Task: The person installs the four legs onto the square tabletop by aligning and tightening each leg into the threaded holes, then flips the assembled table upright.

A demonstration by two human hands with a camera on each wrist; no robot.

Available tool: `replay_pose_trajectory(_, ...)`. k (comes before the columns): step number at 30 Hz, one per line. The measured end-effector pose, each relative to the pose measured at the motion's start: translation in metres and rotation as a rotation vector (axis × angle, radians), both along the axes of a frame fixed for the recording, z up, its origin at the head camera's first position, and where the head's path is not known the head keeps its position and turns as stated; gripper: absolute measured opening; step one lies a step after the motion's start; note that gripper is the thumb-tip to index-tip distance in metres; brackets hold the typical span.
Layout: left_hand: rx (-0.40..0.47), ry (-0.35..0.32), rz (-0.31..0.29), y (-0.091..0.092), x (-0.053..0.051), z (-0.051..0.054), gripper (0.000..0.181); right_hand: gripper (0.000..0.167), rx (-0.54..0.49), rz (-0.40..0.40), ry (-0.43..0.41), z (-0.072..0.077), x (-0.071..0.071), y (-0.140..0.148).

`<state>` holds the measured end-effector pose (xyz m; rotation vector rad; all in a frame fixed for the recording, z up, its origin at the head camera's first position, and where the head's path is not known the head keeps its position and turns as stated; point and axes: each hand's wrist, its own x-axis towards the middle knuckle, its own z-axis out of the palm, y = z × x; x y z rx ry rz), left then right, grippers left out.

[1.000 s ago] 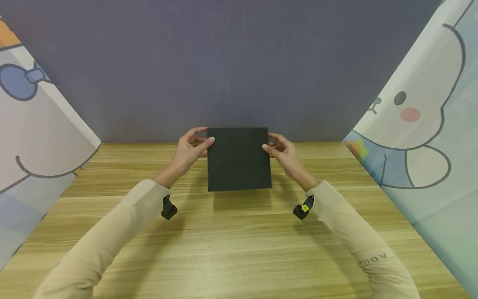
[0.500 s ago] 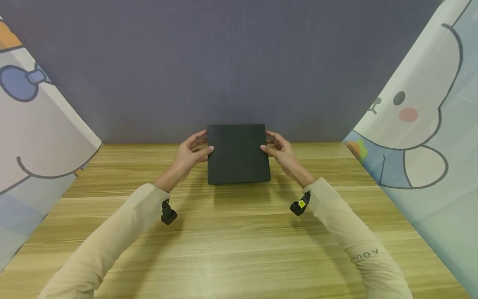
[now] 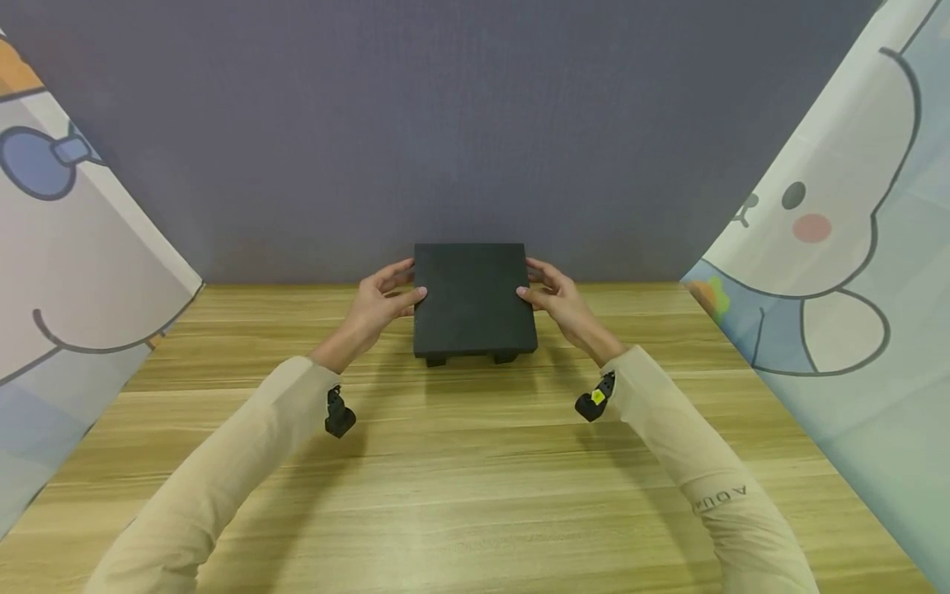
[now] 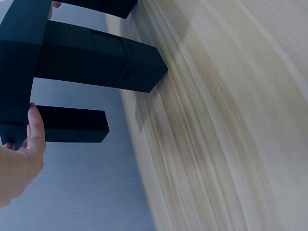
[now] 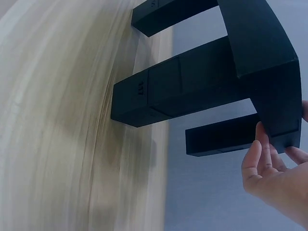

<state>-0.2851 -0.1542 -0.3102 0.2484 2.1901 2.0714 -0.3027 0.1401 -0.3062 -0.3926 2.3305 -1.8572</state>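
Observation:
A black stool-like piece (image 3: 475,301) with a flat square top is held between both hands at the far side of the table, in the head view. Two stubby leg ends show below its near edge. My left hand (image 3: 374,307) grips its left side, thumb on top. The right side is gripped by my right hand (image 3: 562,305), thumb likewise on top. From the left wrist, thick square black legs (image 4: 103,55) point at the tabletop; the right wrist view also shows such legs (image 5: 183,82). Whether they touch the wood I cannot tell.
The wood-grain table (image 3: 460,495) meets a grey-blue panel (image 3: 475,124) just behind the piece. Printed cartoon sheets stand at the left (image 3: 82,247) and right (image 3: 831,247). A small black camera is strapped to each wrist.
The black top has tipped from facing me toward level, its near edge rising in view. Leg ends now show beneath it. Both hands have kept their grip and shifted only slightly.

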Motion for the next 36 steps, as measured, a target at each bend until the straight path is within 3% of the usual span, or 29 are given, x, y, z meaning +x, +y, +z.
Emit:
replay_pose_trajectory(10,0.0,-0.075,0.015,0.001,-0.004,-0.003,0.061,0.056,0.005,-0.009,-0.064,-0.006,-0.007,0.0)
replay_pose_trajectory(20,-0.028,-0.144,0.02,0.002,0.001,-0.013,0.061,0.053,-0.025,-0.003,-0.121,-0.017,0.0,0.003)
replay_pose_trajectory(25,-0.006,-0.157,-0.006,0.003,0.006,-0.007,0.061,0.053,-0.042,-0.002,-0.134,-0.017,0.003,0.003)
replay_pose_trajectory(29,0.004,-0.167,-0.018,0.002,0.005,-0.009,0.061,0.054,-0.043,0.002,-0.139,-0.017,0.004,0.004)
replay_pose_trajectory(31,0.01,-0.162,-0.028,0.0,0.002,-0.015,0.061,0.053,-0.036,0.007,-0.134,-0.018,0.004,0.006)
replay_pose_trajectory(36,0.015,-0.155,-0.073,-0.005,0.002,-0.014,0.06,0.052,0.003,0.036,-0.104,-0.017,0.003,0.01)
